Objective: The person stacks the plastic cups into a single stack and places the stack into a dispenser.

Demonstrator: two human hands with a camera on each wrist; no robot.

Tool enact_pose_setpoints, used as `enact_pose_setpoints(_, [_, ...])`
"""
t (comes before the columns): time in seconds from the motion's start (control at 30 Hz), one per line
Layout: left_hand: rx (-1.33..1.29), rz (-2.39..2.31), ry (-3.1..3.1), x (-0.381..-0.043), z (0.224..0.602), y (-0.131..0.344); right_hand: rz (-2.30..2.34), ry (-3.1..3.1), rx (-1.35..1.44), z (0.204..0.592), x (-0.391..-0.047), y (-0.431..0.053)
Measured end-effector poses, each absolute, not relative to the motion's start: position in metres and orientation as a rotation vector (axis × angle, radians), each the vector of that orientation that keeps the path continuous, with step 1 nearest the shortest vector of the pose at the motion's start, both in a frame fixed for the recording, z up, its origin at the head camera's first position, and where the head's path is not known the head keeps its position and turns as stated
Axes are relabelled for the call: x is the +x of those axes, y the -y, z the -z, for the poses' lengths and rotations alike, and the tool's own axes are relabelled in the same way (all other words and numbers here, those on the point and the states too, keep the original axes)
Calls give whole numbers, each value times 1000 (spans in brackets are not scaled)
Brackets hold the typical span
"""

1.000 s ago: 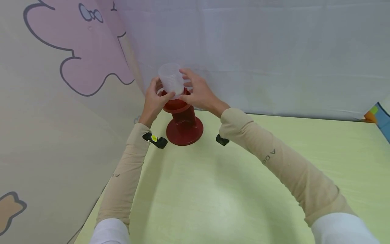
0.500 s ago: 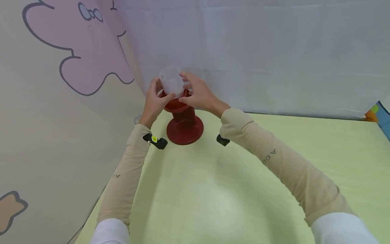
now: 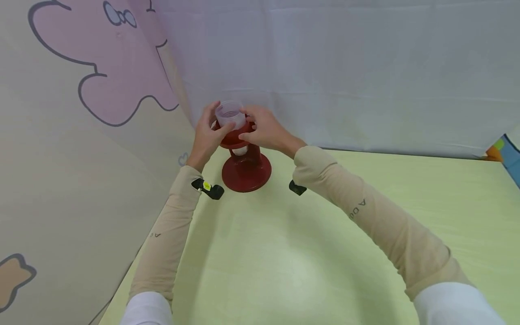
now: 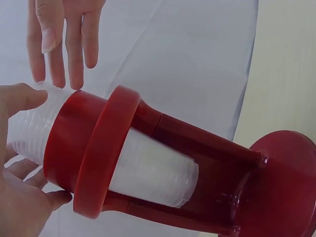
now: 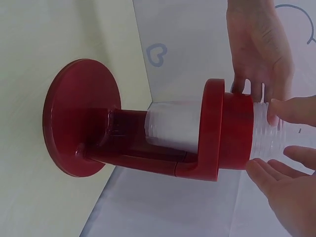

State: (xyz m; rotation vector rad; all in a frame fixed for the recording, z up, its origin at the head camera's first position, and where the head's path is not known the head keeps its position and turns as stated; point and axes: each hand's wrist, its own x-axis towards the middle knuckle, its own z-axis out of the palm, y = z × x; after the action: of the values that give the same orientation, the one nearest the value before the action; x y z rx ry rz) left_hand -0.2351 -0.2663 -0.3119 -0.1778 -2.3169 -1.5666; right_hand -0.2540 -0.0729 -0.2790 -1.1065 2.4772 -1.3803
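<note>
A stack of clear plastic cups [image 3: 230, 118] stands in a red cup dispenser [image 3: 246, 174]. The stack's upper part rises from the red collar [image 4: 74, 140], and its lower end [image 4: 153, 170] shows inside the frame below. My left hand [image 3: 206, 134] grips the upper part of the stack from the left, thumb on one side and fingers curled on the other. My right hand [image 3: 268, 127] is at the stack's right side with its fingers extended. In the left wrist view, its fingertips [image 4: 74, 81] reach the cups, while its thumb hangs apart from them.
The dispenser's round base stands on a pale green table [image 3: 276, 253], near its back left corner. A white sheet [image 3: 345, 76] hangs right behind it. On the left is a wall covering [image 3: 81, 180] with cartoon shapes. A colourful piece [image 3: 501, 151] shows at the right edge.
The cup stack has sunk down into the red dispenser, and its lower end now shows beneath the collar. Both hands stay about the stack; the right has lowered a little.
</note>
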Motion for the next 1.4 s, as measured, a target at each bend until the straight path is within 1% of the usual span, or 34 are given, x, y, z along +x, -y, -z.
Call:
enact_pose_setpoints(0.2, [-139, 1522, 2367, -235, 313, 266, 1255, -2557, -1168, 280, -254, 72])
enact_pose_setpoints(0.5, [-110, 1520, 2384, -235, 314, 266, 1147, -2615, -1169, 283, -252, 73])
enact_pose_setpoints(0.67, [-96, 1543, 2406, -228, 310, 262, 1107, -2630, -1182, 289, -249, 73])
enact_pose_setpoints(0.87, [-107, 1515, 2418, -234, 319, 266, 1092, -2609, -1185, 292, -249, 70])
enact_pose_setpoints(1.13, [-93, 1448, 2491, -233, 317, 261, 1057, -2620, -1193, 299, -249, 63])
enact_pose_setpoints(1.4, [-87, 1374, 2479, -232, 324, 259, 1182, -2593, -1123, 298, -246, 47])
